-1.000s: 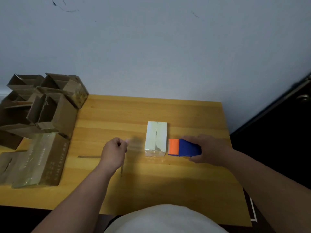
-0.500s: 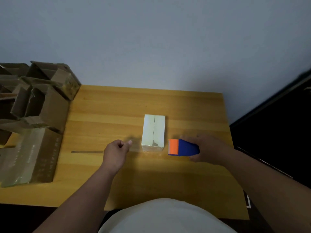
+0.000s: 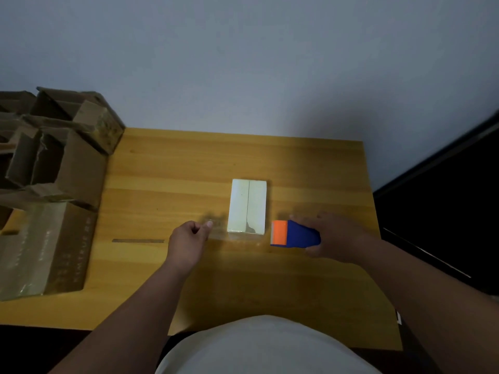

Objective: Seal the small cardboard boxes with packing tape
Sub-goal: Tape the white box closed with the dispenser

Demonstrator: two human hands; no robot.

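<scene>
Box: small pale cardboard box (image 3: 248, 206) sits mid-frame on the wooden table (image 3: 172, 168), top flaps meeting along a centre seam.
Long axis: runs away from the person, near end toward bottom of frame; seam runs the same way.
Left hand: left hand (image 3: 189, 242) just left of the box's near end, fingers curled, thumb & forefinger pinched together on what looks like the free end of clear tape (image 3: 216, 228). Film is blurry, so that's a read, not a cert.
Right hand: right hand (image 3: 332, 236) just right of the box's near end, wrapped round the blue tape dispenser (image 3: 295, 234), orange end facing the box.
Tape span: seems to stretch L-R between the two hands, across the box's near end; can't tell if it's touching the cardboard yet.
Key relation: box lies between both hands, slightly up-frame of them. Both hands abt equally near; tape line looks crosswise to the seam.
Step, judged: strip pulled out, not yet laid. Seam looks unsealed from here.
Next move needs: strip turned or carried along the seam, kept taut, then pressed down.
Risk: slack film may wrinkle or stick to itself.
Other: brown cardboard boxes (image 3: 54, 163) piled at left edge of frame, flaps open; thin grey strip (image 3: 137, 241) lies flat on table left of the left hand.
</scene>
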